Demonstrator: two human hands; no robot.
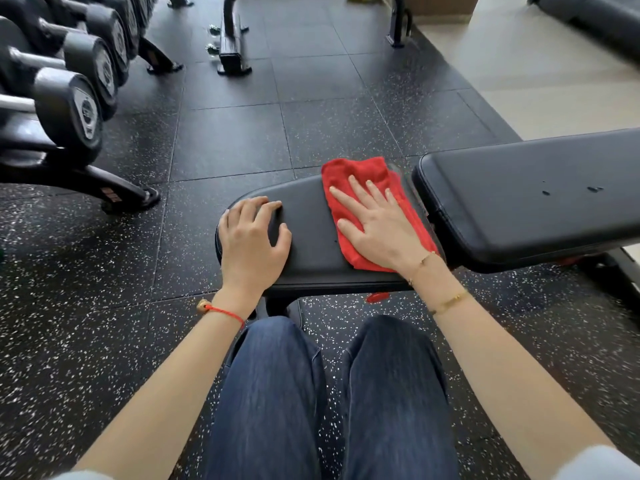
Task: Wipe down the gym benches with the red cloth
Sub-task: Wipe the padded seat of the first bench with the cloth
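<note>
A black padded gym bench stands in front of me, with a small seat pad [308, 233] and a longer back pad [526, 199] to its right. The red cloth [356, 174] lies flat on the right part of the seat pad, next to the gap between the pads. My right hand [377, 223] presses on the cloth with fingers straight and spread. My left hand [252, 237] rests on the left end of the seat pad, fingers slightly bent over the rounded edge. A few drops sit on the back pad.
A rack of black dumbbells [69, 98] stands at the left on the speckled rubber floor [228, 140]. The feet of another black frame [232, 46] lie ahead. Pale flooring [540, 74] starts at the right. My knees in blue jeans are below the bench.
</note>
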